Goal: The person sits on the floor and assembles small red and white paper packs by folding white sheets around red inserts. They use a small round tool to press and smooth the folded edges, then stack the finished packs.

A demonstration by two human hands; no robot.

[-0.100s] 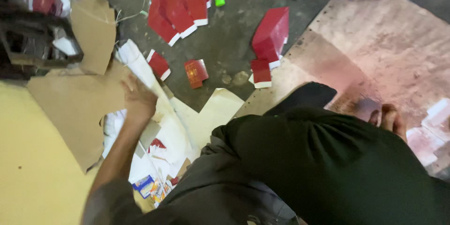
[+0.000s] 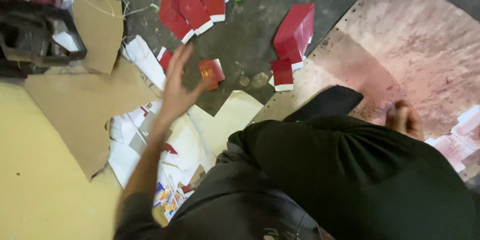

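Fingers of the left hand (image 2: 176, 90) were spread and empty, just left of a small red card (image 2: 211, 71). Right hand (image 2: 404, 119), well right of it, was blurred, grip perhaps loose.

Left hand (image 2: 176, 89) spread open above floor scraps, just beside a small red card (image 2: 211, 71)

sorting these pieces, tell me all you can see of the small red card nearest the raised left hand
The small red card is a flat, roughly square piece, glossy red like coated paperboard, with a pale strip along its right edge and faint yellowish print too blurred to make out. It lies tilted on the dark, dirty floor, apart from the other red pieces. The left hand is open just to its left; whether the fingertips touch it is unclear.
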